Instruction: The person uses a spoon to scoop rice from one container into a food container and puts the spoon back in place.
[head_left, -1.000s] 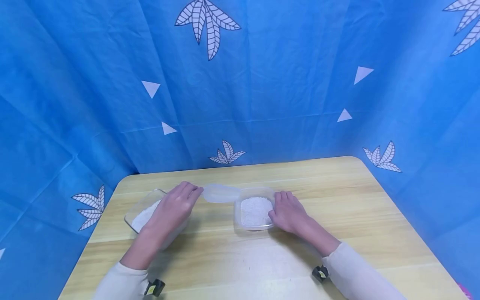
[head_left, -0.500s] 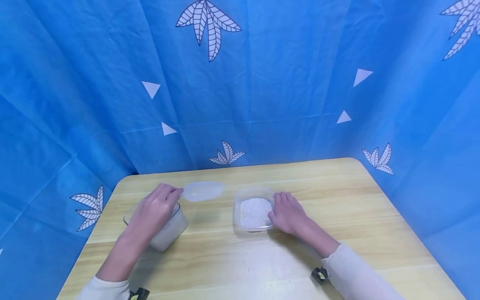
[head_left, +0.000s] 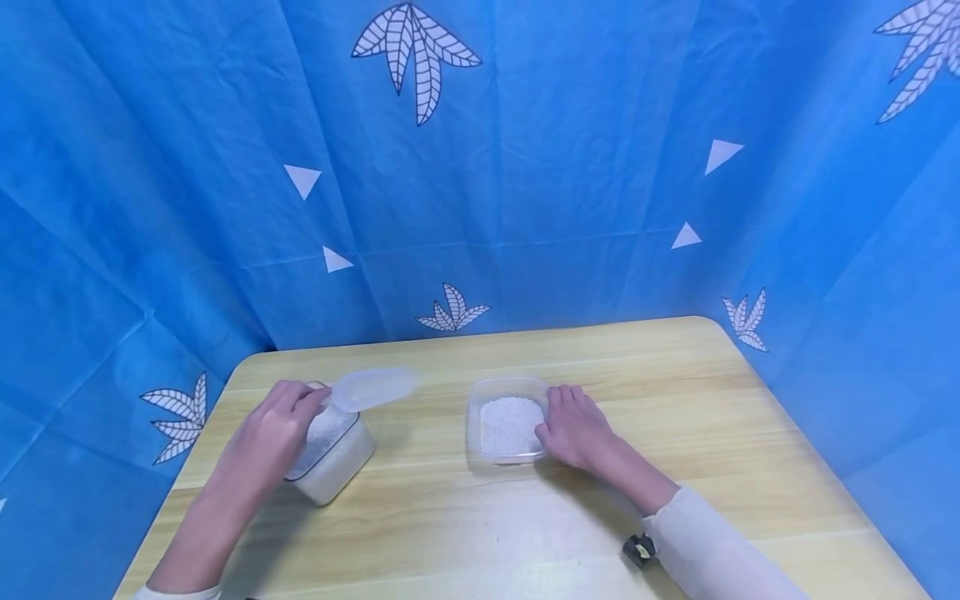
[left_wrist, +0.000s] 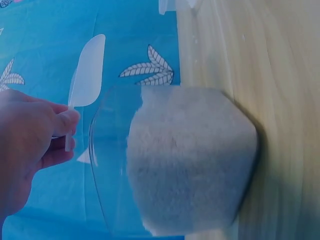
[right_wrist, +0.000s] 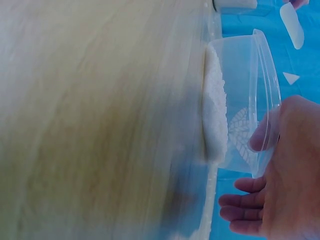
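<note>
My left hand [head_left: 272,423] pinches the thin handle of a translucent white plastic scoop [head_left: 373,388]. It hovers over the far edge of a deep clear container [left_wrist: 117,165], which is more than half full of white powdery or grainy stuff [left_wrist: 192,160]. In the left wrist view the scoop's blade [left_wrist: 91,70] stands above the rim, and whether it bears anything is unclear. A smaller clear plastic tub [head_left: 480,392] sits mid-table with a low layer of white grainy stuff [head_left: 512,427]. Hooked over that tub's right rim is the thumb of my right hand [head_left: 576,427]; its fingers lie along the outside.
Both containers stand on a light wooden table [head_left: 637,358], the larger at left and the smaller near the middle, with bare wood between them. A blue curtain [head_left: 525,167] with white leaf and triangle prints hangs behind the table and at its sides.
My left hand has carried the scoop leftward, away from the small tub and to the larger container. The right hand has stayed on the small tub's rim.
</note>
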